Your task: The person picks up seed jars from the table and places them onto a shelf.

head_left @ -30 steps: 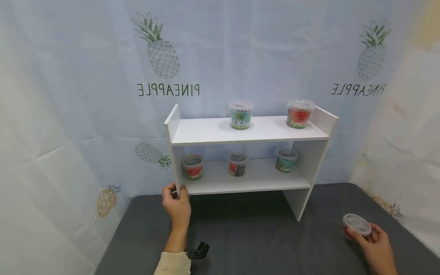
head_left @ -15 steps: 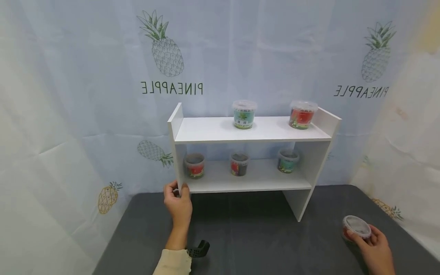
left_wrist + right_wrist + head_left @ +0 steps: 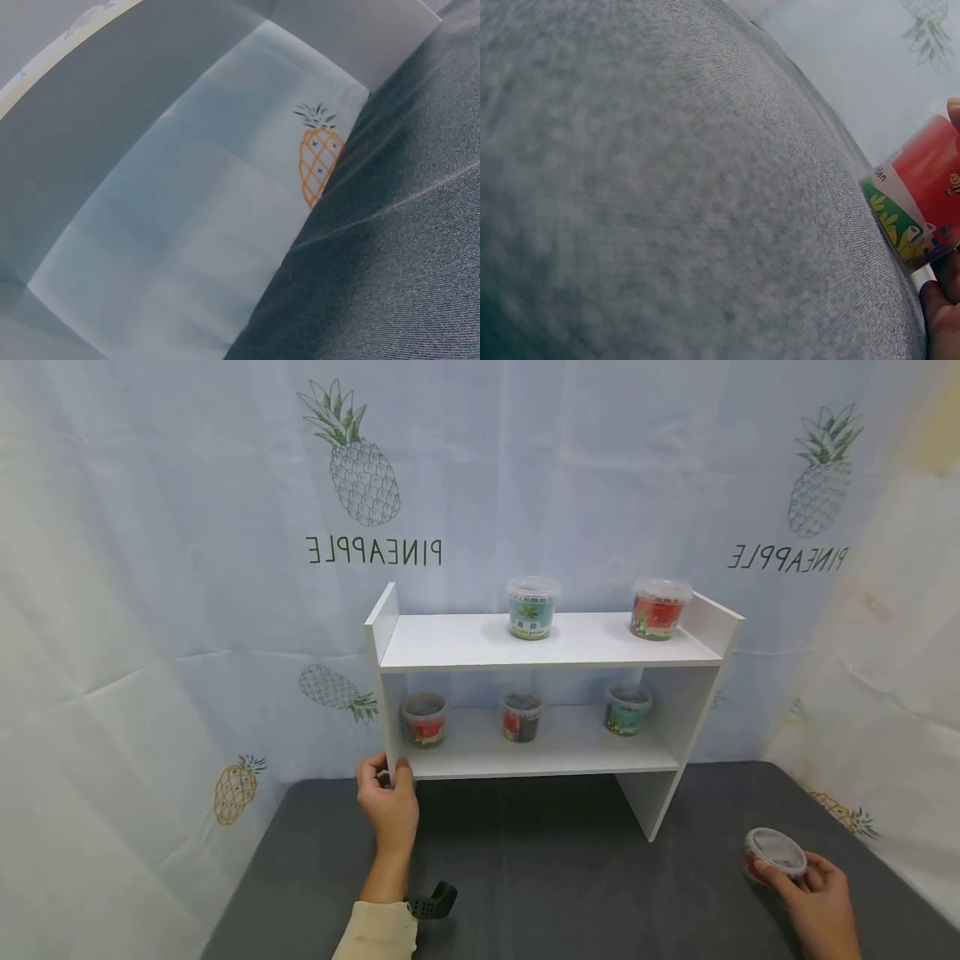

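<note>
A white two-tier shelf (image 3: pixel 480 643) stands on the dark table. My left hand (image 3: pixel 390 802) grips the lower part of its left side panel, thumb in front and fingers behind. Out on the right of the table, my right hand (image 3: pixel 819 893) holds a lidded plastic tub (image 3: pixel 777 852) with a red label between thumb and fingers. In the right wrist view that tub (image 3: pixel 926 195) shows its red and green printed label, close over the cloth. The left wrist view looks under the shelf's boards (image 3: pixel 127 127); the hand itself is out of that frame.
On the top board stand a teal tub (image 3: pixel 532 608) and a red tub (image 3: pixel 658 610). The lower board carries a red tub (image 3: pixel 424 721), a red-and-dark tub (image 3: pixel 521 717) and a teal tub (image 3: pixel 627 708). A pineapple-print curtain (image 3: pixel 465 468) hangs behind the table (image 3: pixel 555 877).
The head view has shifted slightly. Both hands keep their holds, on the shelf panel and on the tub, with no other visible movement.
</note>
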{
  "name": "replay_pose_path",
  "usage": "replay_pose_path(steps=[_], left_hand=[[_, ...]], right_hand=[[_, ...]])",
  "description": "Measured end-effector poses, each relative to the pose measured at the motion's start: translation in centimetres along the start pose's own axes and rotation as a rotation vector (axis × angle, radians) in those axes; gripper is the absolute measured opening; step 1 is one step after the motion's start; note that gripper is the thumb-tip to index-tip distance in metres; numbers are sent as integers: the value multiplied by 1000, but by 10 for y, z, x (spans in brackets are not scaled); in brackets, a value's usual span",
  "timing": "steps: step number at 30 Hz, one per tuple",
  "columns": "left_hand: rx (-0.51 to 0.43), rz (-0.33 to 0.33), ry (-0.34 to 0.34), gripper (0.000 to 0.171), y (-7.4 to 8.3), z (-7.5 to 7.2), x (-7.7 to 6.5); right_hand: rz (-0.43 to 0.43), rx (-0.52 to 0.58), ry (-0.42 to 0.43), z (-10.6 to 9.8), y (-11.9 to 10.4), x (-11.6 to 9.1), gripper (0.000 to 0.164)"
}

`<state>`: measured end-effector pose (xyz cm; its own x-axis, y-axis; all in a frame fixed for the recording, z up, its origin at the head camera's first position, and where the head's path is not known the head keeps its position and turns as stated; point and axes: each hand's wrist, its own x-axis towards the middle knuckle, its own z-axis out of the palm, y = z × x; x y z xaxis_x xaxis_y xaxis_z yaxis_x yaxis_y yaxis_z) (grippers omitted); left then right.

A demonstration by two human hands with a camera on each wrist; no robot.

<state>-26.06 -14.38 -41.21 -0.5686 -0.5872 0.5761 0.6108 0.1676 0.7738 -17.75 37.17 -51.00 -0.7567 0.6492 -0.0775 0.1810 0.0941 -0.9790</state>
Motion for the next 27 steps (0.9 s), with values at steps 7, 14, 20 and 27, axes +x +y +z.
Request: replay_pose_path(steps=[7, 14, 20, 27], left_hand=[[0, -16, 14, 15, 0, -2, -2], [2, -11, 2, 14, 0, -2, 0], [-6, 0, 19, 14, 1, -4, -1], [10, 14, 11, 14, 1, 0, -2]], right_hand=[[35, -79, -15, 4, -2, -2, 99], [69, -133, -20, 4, -2, -2, 104], [92, -203, -28, 5, 1, 1, 109], [93, -221, 31, 0, -8, -3, 105]])
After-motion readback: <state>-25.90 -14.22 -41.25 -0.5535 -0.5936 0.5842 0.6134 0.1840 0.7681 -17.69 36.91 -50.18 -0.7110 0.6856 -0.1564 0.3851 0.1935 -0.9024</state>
